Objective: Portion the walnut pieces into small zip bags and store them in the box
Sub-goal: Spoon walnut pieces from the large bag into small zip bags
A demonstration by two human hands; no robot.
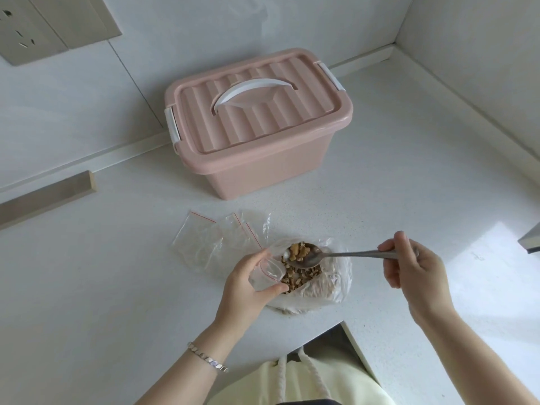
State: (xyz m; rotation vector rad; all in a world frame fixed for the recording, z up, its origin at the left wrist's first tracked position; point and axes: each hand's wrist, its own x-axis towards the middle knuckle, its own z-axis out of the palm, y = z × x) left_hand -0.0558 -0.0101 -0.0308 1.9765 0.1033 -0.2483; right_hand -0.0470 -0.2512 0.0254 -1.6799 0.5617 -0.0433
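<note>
White desk (102, 287) fits into a corner of white walls (190, 30), with a socket (23, 27) on the left. Pink box (263, 165) sits near the wall, lid on. Left hand (251, 285) holds a small zip bag (267, 271) by the walnut pieces (298, 277); right hand (415, 273) grips a spoon (336, 254) of nuts above them.

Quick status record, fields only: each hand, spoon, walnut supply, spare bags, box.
left hand: holds small zip bag, mouth open
right hand: grips spoon handle
spoon: loaded with walnut pieces, over large bag
large bag: open on counter, walnut pieces inside
spare zip bags: flat, empty, left of large bag
box: lid on, behind the bags
</note>
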